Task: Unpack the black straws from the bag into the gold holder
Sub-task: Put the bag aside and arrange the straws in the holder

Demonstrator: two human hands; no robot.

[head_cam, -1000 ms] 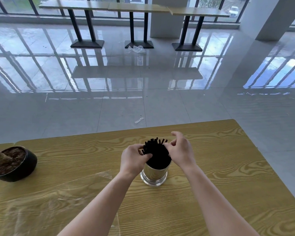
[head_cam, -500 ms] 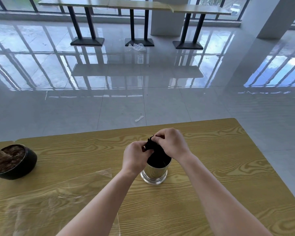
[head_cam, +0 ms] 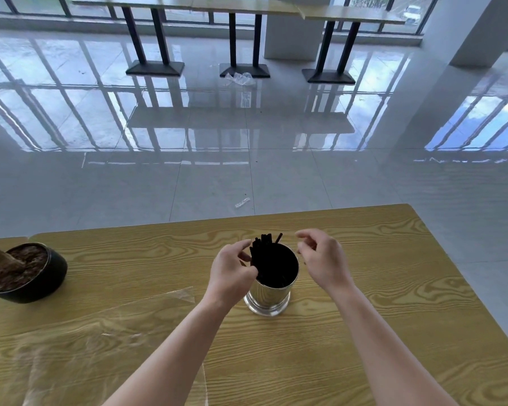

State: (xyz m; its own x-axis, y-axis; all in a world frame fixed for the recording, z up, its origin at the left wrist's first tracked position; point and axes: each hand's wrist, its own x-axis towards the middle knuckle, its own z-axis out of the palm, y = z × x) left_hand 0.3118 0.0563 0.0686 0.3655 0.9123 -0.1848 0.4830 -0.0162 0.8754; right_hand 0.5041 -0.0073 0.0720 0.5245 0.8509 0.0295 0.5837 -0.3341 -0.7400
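Observation:
The gold holder [head_cam: 267, 297] stands upright on the wooden table [head_cam: 393, 288], near its middle. A bundle of black straws [head_cam: 272, 260] fills it, with the tips poking above the rim and leaning left. My left hand [head_cam: 232, 272] is at the holder's left rim, thumb and curled fingers closing on the left side of the straw bundle. My right hand [head_cam: 320, 257] hovers just right of the holder with loosely curled fingers and holds nothing. The clear plastic bag [head_cam: 100, 335] lies flat and crumpled on the table at the lower left.
A black pot [head_cam: 30, 284] with soil and a woody stem sits at the table's left edge. The table's far edge runs just behind the holder, and its right edge slants off at the right. Beyond lie glossy floor tiles and distant tables.
My right hand has lifted off the top of the straws and drawn back to the right. The straw tips show again. My left hand stays at the bundle's left side.

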